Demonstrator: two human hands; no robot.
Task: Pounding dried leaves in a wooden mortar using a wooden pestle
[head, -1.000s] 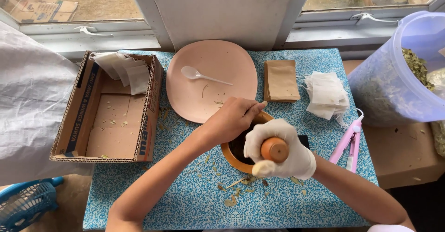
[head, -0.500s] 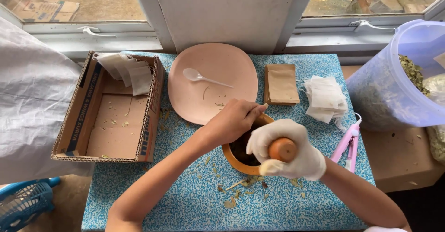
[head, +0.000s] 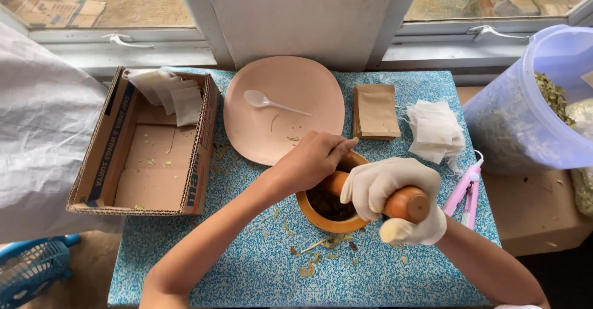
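Observation:
A brown wooden mortar [head: 322, 217] stands on the blue speckled table [head: 247, 266] with dark crushed leaves inside. My bare left hand [head: 312, 159] rests over its far rim and holds it. My right hand [head: 393, 196], in a white glove, grips a brown wooden pestle [head: 407, 204] that slants down into the bowl, its butt end pointing right. Bits of dried leaf lie scattered on the table in front of the mortar.
A pink plate [head: 281, 108] with a white plastic spoon [head: 272, 102] lies behind the mortar. Brown paper pouches [head: 377, 111], white filter bags [head: 435, 130] and a pink tool [head: 466, 188] are to the right. A cardboard box [head: 148, 145] stands left, a lilac bucket of dried leaves [head: 531, 105] right.
The pestle has tilted over, its top swinging to the right with my gloved hand. My left hand stays on the mortar's rim.

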